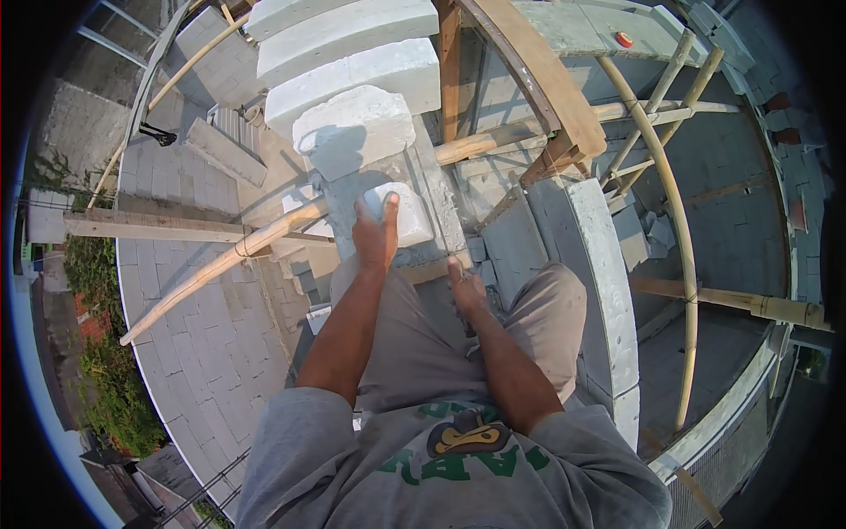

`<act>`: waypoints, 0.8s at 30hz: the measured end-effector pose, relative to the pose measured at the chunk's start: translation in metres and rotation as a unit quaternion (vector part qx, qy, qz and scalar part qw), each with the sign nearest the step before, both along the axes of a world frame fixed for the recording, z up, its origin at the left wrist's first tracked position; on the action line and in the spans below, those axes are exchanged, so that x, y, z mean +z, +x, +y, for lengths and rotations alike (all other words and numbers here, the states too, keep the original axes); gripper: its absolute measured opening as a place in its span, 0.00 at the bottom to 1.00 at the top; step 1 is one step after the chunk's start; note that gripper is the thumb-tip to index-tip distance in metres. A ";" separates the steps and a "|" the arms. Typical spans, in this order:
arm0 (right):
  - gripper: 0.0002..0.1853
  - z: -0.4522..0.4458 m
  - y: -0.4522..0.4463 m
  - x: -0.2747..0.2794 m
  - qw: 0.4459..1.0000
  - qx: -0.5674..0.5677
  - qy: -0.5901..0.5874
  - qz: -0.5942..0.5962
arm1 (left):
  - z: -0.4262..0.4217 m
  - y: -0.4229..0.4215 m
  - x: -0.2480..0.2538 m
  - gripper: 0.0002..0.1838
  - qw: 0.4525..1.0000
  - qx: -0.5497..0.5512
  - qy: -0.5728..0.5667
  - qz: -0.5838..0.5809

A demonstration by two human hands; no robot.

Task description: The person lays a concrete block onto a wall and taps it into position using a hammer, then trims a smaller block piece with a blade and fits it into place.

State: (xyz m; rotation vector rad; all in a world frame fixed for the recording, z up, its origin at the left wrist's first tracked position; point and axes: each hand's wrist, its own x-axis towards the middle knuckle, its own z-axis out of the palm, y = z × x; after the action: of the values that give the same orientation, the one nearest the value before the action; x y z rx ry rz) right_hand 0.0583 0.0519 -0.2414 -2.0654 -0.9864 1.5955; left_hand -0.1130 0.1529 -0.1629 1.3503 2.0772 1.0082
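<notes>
My left hand [376,236] is on the left end of a small white block [412,216], thumb and fingers apart around its edge. This block rests on a grey ledge between my knees. Just beyond it, a larger rough-edged white block [357,132] lies on the same ledge with a shadow across it. Lower and to the right, my right hand [469,289] is closed beside my right knee, near the ledge's near edge. What its curled fingers hold, if anything, is too small to make out.
Several long white blocks [352,75] are lined up ahead. A bamboo pole [238,256] juts out on the left, and another bamboo pole [670,203] curves down on the right. A wooden beam [551,79] runs at upper right. A block wall [599,282] stands beside my right leg.
</notes>
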 end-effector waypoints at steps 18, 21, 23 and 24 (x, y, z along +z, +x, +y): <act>0.33 0.022 0.004 0.050 0.995 0.003 0.097 0.023 | 0.003 0.003 0.006 0.42 1.000 0.007 -0.024 0.001; 0.32 0.029 0.008 0.068 0.945 0.008 0.322 0.056 | 0.004 0.002 0.005 0.42 1.000 0.005 -0.018 0.013; 0.32 0.030 0.006 0.098 0.908 -0.022 0.382 0.168 | 0.002 0.002 0.005 0.42 1.000 0.007 -0.023 0.015; 0.32 0.024 0.003 0.082 0.926 -0.024 0.350 0.142 | 0.002 0.001 0.003 0.42 1.000 0.007 -0.025 0.015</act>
State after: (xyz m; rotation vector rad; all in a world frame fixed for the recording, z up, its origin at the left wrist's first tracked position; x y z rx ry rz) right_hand 0.0615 0.0762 -0.1591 -1.3221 -1.1642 1.2163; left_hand -0.1116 0.1546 -0.1594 1.3368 2.1220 0.9416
